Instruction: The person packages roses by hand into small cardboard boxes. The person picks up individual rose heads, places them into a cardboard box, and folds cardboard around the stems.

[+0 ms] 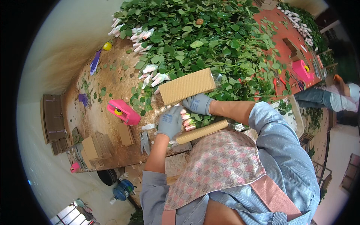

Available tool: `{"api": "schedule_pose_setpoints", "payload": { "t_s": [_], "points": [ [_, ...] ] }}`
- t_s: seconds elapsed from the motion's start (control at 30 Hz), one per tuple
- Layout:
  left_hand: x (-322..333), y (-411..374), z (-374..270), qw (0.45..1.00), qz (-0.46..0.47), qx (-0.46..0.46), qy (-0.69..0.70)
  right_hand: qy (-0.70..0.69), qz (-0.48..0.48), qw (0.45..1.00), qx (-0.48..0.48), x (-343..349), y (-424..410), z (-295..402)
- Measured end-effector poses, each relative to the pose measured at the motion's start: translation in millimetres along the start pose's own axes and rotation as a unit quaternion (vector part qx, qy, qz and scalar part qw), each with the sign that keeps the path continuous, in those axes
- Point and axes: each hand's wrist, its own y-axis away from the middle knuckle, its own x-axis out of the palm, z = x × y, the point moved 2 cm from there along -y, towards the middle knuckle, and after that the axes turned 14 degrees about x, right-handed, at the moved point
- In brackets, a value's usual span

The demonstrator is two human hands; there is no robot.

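My left hand [170, 122], in a grey glove, is beside several pink and white rose heads [188, 122]; its fingertips point towards the top of the row. My right hand [198, 104], gloved alike, is bent over the upper roses, against the lower edge of a raised corrugated cardboard flap [187, 86]. The fingertips of both hands nearly meet, and whatever they may pinch is hidden. A second corrugated flap [202, 131] lies along the near side of the roses, by my apron [219, 168].
A large pile of leafy rose stems [197, 42] covers the table's far side. On the left are a pink tape dispenser [123, 112], a grey stapler [145, 143] and cardboard sheets [97, 147]. Red-handled shears [275, 84] and another pink dispenser [302, 70] lie right. Another person [332, 97] stands far right.
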Motion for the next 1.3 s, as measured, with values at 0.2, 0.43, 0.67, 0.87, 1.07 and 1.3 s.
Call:
{"api": "schedule_pose_setpoints", "payload": {
  "t_s": [0.2, 0.43, 0.67, 0.87, 1.07, 1.3],
  "points": [
    [23.2, -6.4, 24.2, 0.981, 0.038, -0.042, -0.188, -0.001, -0.07, 0.997, -0.011, 11.0, -0.3, -0.5],
    [33.3, -5.2, 33.7, 0.976, 0.029, -0.02, -0.214, 0.0, -0.075, 0.997, -0.021, -1.4, 1.6, -4.4],
    [-13.1, 38.7, 56.2, 0.953, 0.122, -0.216, -0.172, -0.02, -0.021, 0.999, -0.025, 7.4, 2.3, -8.9],
    [-35.5, 18.4, -10.1, 1.0, 0.013, -0.026, 0.003, 0.016, 0.009, 0.999, -0.042, -0.7, 5.6, -7.6],
    [-10.1, 15.0, -18.5, 0.982, 0.079, 0.011, 0.168, 0.003, 0.019, 0.999, -0.029, -2.7, 5.8, -0.9],
    [-9.4, 13.8, -13.1, 0.98, 0.071, 0.024, 0.184, 0.0, 0.023, 1.0, -0.013, 8.2, 4.1, -3.0]
  ]
}}
